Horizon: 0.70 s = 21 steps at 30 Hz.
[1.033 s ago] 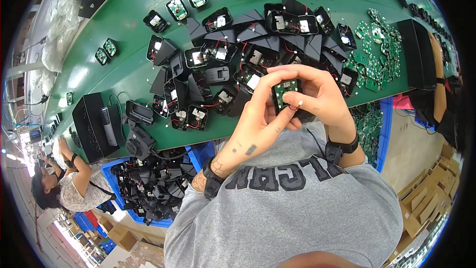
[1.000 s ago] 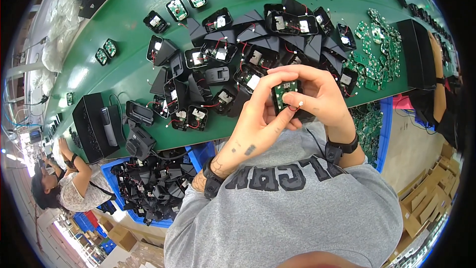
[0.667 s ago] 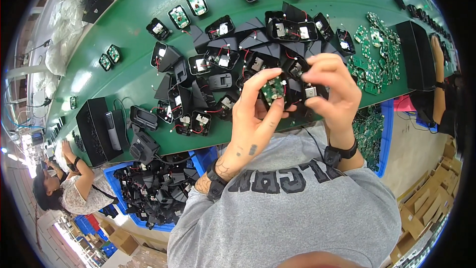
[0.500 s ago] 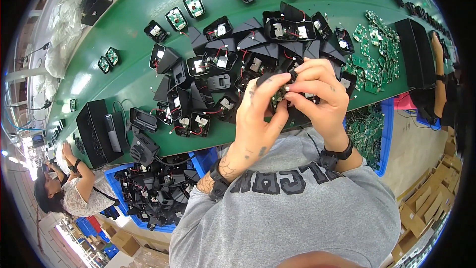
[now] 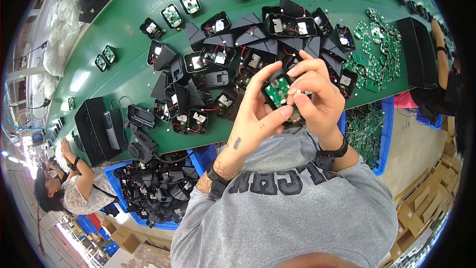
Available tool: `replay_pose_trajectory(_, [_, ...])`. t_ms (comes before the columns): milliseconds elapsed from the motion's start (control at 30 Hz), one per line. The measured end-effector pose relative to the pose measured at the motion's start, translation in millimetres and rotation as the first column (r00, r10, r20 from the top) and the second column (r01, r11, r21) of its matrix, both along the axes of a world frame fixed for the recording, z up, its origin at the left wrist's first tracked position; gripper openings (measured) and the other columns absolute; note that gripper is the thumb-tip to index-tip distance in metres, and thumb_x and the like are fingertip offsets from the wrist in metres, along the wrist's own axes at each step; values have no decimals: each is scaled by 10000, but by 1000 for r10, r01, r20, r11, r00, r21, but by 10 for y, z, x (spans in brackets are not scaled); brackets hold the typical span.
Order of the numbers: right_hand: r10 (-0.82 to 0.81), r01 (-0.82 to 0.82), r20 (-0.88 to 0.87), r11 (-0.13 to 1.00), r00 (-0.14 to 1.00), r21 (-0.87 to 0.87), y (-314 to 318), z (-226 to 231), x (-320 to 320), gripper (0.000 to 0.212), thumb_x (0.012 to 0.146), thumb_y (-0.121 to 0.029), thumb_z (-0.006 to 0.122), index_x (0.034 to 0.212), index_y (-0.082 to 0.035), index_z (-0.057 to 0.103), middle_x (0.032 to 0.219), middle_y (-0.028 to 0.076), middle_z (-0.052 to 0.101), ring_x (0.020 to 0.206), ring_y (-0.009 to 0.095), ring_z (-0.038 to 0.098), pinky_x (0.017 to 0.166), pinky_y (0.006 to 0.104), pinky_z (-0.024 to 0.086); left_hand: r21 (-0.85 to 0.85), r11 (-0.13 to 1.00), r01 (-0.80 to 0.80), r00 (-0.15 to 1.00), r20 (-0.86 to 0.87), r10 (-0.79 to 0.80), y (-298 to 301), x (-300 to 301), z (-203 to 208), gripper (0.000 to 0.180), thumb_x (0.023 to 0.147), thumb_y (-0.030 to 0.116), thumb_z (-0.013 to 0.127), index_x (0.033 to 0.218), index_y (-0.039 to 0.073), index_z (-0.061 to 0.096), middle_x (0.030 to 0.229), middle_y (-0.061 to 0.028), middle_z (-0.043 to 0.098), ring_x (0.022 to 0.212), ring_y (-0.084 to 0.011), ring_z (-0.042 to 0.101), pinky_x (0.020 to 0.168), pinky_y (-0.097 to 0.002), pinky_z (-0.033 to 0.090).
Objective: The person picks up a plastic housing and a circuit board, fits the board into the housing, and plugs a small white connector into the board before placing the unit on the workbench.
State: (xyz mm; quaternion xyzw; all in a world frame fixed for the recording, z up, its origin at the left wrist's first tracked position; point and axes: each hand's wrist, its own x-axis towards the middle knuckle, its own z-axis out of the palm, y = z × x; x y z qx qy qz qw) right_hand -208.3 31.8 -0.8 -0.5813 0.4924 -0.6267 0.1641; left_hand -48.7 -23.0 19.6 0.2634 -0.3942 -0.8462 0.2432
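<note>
My left hand is closed round a black plastic housing, thumb on its near edge and index finger at its far side. A green circuit board sits in that housing, its face turned up. My right hand is bent over the right side of the board. Between its thumb and index finger is a small white connector; any wire on it is hard to make out. Past my hands, a heap of black housings with red wires and white inner parts covers the green table.
Loose circuit boards lie right, beside a black box. Another black box stands left. Blue bins of housings and boards sit below the table edge. Co-workers are at left and far right.
The housing has tilted so its green board now faces up in view. My fingers have spread from being bunched over it, and the white connector shows at my right fingertips.
</note>
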Motion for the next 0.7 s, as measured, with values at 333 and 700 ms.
replay_pose_trajectory(333, [16, 28, -239, 983, 971, 181, 94, 112, -57, 109, 661, -83, 635, 739, -74, 558, 1107, 129, 503, 1252, 381, 386, 1036, 527, 295, -180, 961, -209, 975, 34, 219, 56, 24, 50, 378, 813, -74, 567, 1130, 28, 388, 1158, -157, 565, 902, -206, 666, 667, -256, 580])
replay_pose_trajectory(700, [54, -17, -200, 983, 978, 181, 29, 92, -40, 108, 590, -67, 624, 662, -61, 543, 1150, 132, 532, 1270, 393, 382, 1040, 521, 289, -429, 880, -203, 948, 140, 286, 124, 12, 55, 416, 749, -80, 634, 1095, 3, 418, 1163, -181, 597, 923, -179, 659, 752, -273, 567])
